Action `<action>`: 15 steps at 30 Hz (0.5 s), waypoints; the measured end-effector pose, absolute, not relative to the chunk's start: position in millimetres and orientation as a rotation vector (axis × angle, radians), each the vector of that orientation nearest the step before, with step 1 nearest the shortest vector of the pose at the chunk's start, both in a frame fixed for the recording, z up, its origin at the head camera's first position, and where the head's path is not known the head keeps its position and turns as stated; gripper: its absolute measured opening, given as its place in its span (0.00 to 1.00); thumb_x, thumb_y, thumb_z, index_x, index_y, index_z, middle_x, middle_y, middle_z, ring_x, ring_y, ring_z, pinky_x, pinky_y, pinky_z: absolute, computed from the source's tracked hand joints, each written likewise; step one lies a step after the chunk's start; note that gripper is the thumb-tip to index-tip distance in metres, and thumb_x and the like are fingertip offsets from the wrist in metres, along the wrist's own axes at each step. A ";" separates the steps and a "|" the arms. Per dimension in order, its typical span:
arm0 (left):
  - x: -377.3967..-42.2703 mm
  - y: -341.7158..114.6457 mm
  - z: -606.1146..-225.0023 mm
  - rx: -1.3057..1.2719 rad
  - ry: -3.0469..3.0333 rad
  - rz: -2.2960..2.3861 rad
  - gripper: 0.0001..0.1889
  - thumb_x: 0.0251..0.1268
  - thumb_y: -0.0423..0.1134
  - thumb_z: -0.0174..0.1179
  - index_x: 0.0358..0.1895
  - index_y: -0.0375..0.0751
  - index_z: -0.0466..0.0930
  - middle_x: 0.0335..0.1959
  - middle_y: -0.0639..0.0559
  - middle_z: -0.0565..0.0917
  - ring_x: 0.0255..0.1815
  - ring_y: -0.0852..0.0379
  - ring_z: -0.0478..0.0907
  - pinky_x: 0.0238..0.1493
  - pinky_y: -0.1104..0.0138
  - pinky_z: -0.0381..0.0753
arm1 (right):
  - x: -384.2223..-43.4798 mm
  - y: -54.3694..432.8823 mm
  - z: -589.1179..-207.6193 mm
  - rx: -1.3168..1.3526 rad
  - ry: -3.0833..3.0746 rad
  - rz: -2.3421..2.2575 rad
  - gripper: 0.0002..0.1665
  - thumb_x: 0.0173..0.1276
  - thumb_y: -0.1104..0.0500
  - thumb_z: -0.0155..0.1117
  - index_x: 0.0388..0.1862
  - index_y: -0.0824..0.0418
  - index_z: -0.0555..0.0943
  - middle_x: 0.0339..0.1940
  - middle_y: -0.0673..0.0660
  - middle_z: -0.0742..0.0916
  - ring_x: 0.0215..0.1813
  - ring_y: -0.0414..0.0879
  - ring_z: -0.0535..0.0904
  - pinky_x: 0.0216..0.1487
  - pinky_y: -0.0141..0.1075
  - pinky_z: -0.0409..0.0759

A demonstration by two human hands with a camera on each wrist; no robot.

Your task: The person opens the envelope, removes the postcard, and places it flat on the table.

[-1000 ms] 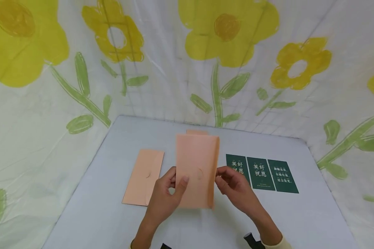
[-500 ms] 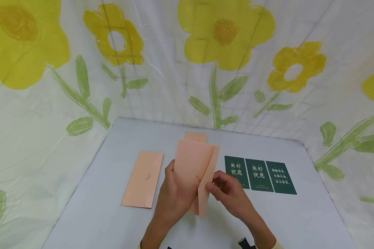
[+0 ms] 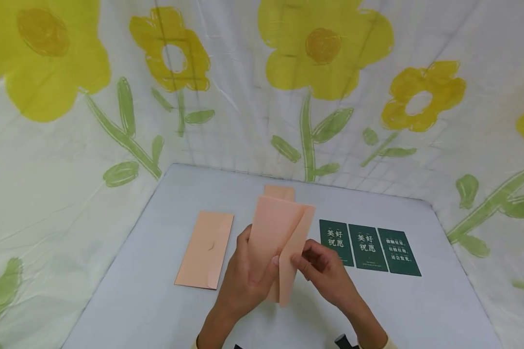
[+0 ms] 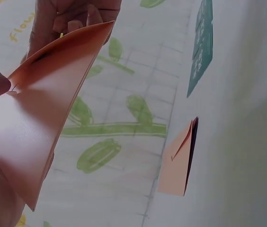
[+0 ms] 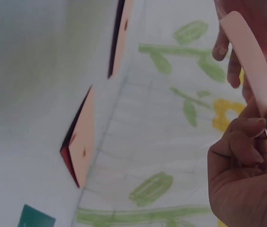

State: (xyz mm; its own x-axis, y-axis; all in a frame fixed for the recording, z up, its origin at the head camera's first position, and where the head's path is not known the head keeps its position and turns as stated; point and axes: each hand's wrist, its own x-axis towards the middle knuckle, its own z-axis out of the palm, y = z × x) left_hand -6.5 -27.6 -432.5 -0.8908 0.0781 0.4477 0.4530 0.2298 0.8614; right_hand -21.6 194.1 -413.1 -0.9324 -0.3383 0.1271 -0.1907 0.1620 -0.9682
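Above the table, a pale pink envelope (image 3: 268, 228) is held upright and slightly tilted. My left hand (image 3: 246, 278) grips its left side from behind, the thumb lying across the front near the flap's edge. On the right, my right hand (image 3: 327, 276) pinches the long flap (image 3: 294, 247) between thumb and fingers; the flap is folded partway over the front. In the left wrist view the flap side of the envelope (image 4: 34, 118) bows open, leaving a shadowed gap. From the right wrist, the flap (image 5: 254, 56) appears curved, with the right thumb and fingers on its edge.
A second pink envelope (image 3: 205, 247) lies at left; another (image 3: 280, 192) lies behind the held one, mostly hidden. Three green cards with white characters (image 3: 368, 247) lie in a row at right. A flower-printed curtain (image 3: 231, 97) hangs round the white table (image 3: 148, 281).
The flap has swung from the right edge inward over the envelope's front. My left hand has shifted right and covers more of the envelope. My right hand has moved slightly down and keeps its pinch.
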 end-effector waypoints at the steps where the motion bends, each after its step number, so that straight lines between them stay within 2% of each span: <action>1: -6.2 -27.3 -432.5 -0.489 -2.198 -1.704 0.38 0.73 0.45 0.66 0.80 0.55 0.56 0.62 0.54 0.79 0.49 0.56 0.81 0.45 0.59 0.85 | -21.4 194.0 -412.9 -0.532 2.311 -1.885 0.02 0.80 0.62 0.64 0.48 0.58 0.82 0.34 0.57 0.84 0.30 0.49 0.79 0.29 0.39 0.79; 8: -7.0 -25.3 -432.2 -0.499 -2.159 -1.696 0.38 0.70 0.42 0.67 0.79 0.52 0.58 0.57 0.55 0.81 0.46 0.57 0.82 0.40 0.61 0.85 | -19.3 191.7 -411.7 -0.500 2.481 -1.793 0.02 0.80 0.57 0.66 0.46 0.49 0.84 0.34 0.52 0.87 0.30 0.47 0.82 0.27 0.37 0.79; 15: -7.2 -23.8 -433.7 -0.502 -2.139 -1.696 0.37 0.70 0.43 0.69 0.77 0.49 0.59 0.57 0.53 0.82 0.44 0.57 0.83 0.39 0.61 0.86 | -18.7 183.5 -413.4 -0.454 2.598 -1.782 0.03 0.78 0.54 0.70 0.45 0.47 0.83 0.35 0.49 0.86 0.29 0.45 0.80 0.25 0.36 0.78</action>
